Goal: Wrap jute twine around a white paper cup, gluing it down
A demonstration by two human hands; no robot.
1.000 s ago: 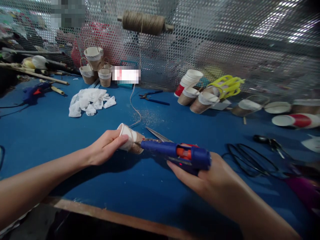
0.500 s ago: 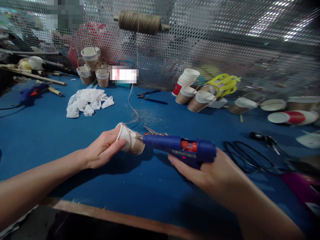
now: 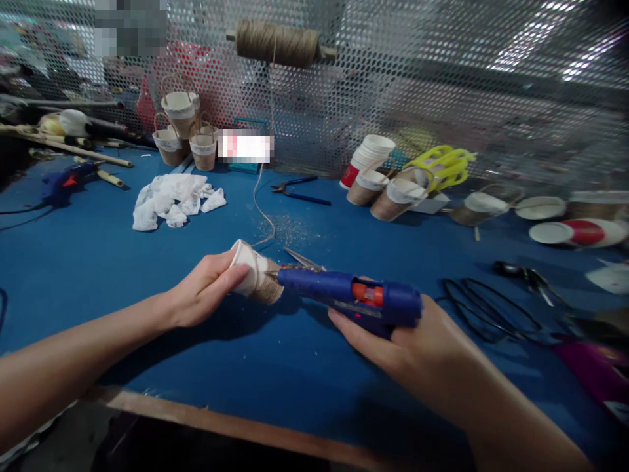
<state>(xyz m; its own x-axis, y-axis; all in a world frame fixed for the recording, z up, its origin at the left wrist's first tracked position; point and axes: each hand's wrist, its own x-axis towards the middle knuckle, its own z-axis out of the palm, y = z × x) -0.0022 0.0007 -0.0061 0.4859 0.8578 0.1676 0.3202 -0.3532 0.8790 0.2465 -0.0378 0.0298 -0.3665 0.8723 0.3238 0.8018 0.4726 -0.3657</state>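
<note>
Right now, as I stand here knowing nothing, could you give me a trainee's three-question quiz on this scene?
1. What colour is the glue gun in the right hand? a) green b) blue c) white
2. True or false, about the cup in the left hand: it is upright.
3. Fill in: as the person sees it, the white crumpled pile lies ____ of the pliers.

Key: 1 b; 2 false, it is tilted; 3 left.

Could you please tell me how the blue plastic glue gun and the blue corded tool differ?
The blue plastic glue gun is held in the right hand, while the blue corded tool lies on the blue tabletop. The glue gun shows a small red light; none shows on the corded tool. Both have blue bodies with reddish parts.
</note>
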